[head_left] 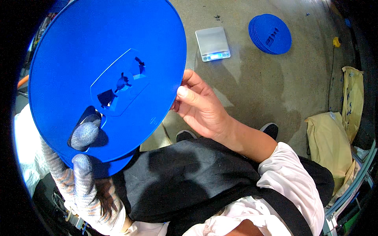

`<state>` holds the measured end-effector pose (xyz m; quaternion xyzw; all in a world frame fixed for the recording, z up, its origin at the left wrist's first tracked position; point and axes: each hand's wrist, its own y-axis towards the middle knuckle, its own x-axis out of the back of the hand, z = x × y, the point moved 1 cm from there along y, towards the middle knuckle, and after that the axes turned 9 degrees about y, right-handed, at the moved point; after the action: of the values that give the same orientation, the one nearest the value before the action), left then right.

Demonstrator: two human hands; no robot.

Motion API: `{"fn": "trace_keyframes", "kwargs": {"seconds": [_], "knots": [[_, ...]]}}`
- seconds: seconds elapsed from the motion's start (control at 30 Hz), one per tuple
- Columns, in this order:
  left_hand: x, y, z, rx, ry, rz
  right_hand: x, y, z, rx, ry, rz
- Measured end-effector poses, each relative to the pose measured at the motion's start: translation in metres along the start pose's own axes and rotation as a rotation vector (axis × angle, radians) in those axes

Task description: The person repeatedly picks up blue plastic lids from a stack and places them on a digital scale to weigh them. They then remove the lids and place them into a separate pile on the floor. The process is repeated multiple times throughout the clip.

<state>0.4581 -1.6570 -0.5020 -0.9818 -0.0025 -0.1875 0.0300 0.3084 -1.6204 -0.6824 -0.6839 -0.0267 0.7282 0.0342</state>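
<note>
A large round blue plastic disc point(153, 43), like a reel flange, fills the upper left of the view and is tilted toward me. Cutouts pierce its middle, and a longer slot opens near its lower left. My left hand point(88, 177), in a grey knit glove, grips it from below; one gloved fingertip shows in the slot. Part of another blue disc point(118, 166) peeks out behind the lower edge. Bare, my right hand point(202, 104) pinches the disc's right rim, thumb in front, other fingers partly hidden behind.
On the concrete floor point(244, 86) ahead lies a small digital scale point(212, 41) with a lit display. To its right is a stack of blue discs point(271, 34). Tan paper sacks point(328, 137) stand at the right, near a metal frame point(360, 177). My shoes point(269, 129) are below.
</note>
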Motion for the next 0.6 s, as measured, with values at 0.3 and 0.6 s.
{"fn": "trace_keyframes", "kwargs": {"seconds": [0.3, 0.6], "knots": [[0.005, -0.003, -0.012, -0.021, 0.061, -0.006, -0.006, 0.003, -0.007, -0.026, 0.021, 0.009], [0.001, -0.002, -0.009, -0.022, 0.039, 0.025, -0.007, 0.002, -0.002, -0.009, 0.017, -0.005]]}}
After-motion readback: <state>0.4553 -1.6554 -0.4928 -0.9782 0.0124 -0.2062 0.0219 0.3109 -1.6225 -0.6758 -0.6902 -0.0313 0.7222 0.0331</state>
